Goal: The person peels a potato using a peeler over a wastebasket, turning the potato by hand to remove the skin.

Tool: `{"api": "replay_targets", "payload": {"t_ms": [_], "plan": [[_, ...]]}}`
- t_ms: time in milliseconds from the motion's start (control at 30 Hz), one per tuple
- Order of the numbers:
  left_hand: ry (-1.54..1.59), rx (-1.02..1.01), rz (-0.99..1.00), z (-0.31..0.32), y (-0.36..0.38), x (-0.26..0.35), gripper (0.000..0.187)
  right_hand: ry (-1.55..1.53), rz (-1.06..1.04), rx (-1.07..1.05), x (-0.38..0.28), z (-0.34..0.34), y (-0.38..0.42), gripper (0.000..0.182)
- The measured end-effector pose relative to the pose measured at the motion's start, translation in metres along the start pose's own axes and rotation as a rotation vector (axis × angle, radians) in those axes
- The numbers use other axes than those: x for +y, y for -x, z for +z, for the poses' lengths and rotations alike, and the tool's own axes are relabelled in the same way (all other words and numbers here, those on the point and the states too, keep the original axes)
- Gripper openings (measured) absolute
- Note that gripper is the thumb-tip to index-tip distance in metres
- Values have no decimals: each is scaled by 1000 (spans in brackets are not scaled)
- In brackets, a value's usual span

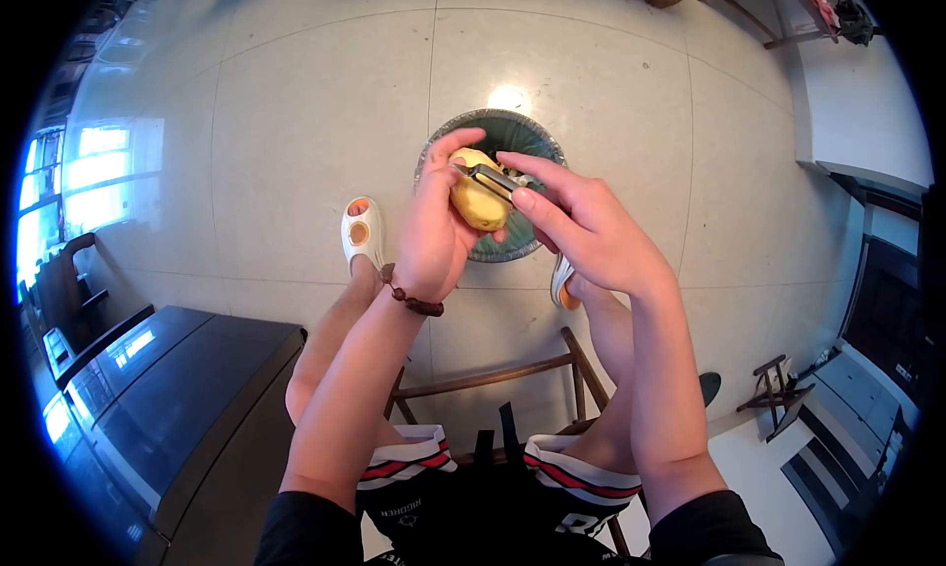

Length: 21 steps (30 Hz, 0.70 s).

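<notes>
In the head view a yellow potato [481,209], largely peeled, is held by my left hand [440,206], with the fingers curled round its side and underside. My right hand [588,218] grips a dark-handled peeler [496,180] between thumb and fingers. The peeler lies across the potato's upper side, its head near my left fingers. Below both hands stands a round bin [532,130] with a dark green liner. Some pale scraps show inside it, partly hidden by the potato and my right hand.
The bin stands on a pale tiled floor [315,103] between my feet in white sandals [362,233]. A wooden chair frame [483,377] is beneath me. At the left is a dark glossy cabinet [168,389]; a small wooden stool [774,384] stands at the right.
</notes>
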State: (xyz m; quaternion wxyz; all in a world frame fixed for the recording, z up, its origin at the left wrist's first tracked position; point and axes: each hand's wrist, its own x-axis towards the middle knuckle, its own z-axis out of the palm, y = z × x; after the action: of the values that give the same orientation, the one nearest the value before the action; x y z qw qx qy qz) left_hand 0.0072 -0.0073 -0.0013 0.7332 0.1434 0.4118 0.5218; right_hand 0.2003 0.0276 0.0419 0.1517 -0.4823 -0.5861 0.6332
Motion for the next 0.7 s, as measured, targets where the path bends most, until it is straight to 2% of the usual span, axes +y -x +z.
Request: {"api": "replay_targets", "payload": {"t_ms": [100,267,700], "plan": [[-66,-54,-5,-3,-2,-1,44,0,-8,-2,2,1,0,45],[-61,-77,37,-5,0,-4,65,-13,-10,5,-4,1,0,43],[-157,-53,68,-7,-2,-9,57,67,-92,41,-1,2,-3,41]]}}
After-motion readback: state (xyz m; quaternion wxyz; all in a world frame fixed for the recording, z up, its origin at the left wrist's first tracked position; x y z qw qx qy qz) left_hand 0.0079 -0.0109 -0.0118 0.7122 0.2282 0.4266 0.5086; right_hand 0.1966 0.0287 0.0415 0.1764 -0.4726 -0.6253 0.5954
